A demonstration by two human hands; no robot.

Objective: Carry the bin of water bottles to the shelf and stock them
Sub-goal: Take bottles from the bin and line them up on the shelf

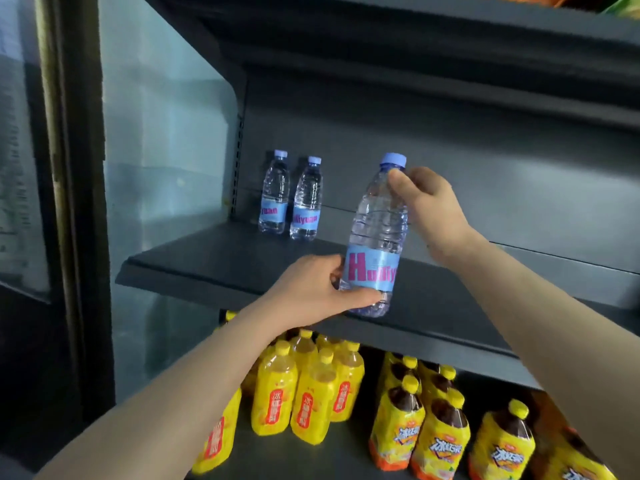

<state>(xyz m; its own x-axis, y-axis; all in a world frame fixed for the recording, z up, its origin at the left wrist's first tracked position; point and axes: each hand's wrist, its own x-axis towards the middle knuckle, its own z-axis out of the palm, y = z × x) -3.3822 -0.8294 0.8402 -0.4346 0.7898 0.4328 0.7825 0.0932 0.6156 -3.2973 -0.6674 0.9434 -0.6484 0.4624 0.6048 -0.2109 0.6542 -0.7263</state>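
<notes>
Dark metal shelving (pixel 214 268) is seen beside a glass panel. One water bottle (pixel 377 237) is held upright over the shelf's front edge: its base is gripped by the left hand (pixel 311 289), its neck is pinched by the right hand (pixel 429 206). Two stocked bottles (pixel 291 199) are placed near the back, and yellow tea bottles (pixel 311 393) are stored below.

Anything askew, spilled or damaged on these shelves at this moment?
Nothing stands out. Two water bottles stand upright at the back left of the dark shelf. The left hand and right hand hold a third bottle, slightly tilted. The yellow drink bottles below stand upright.
</notes>
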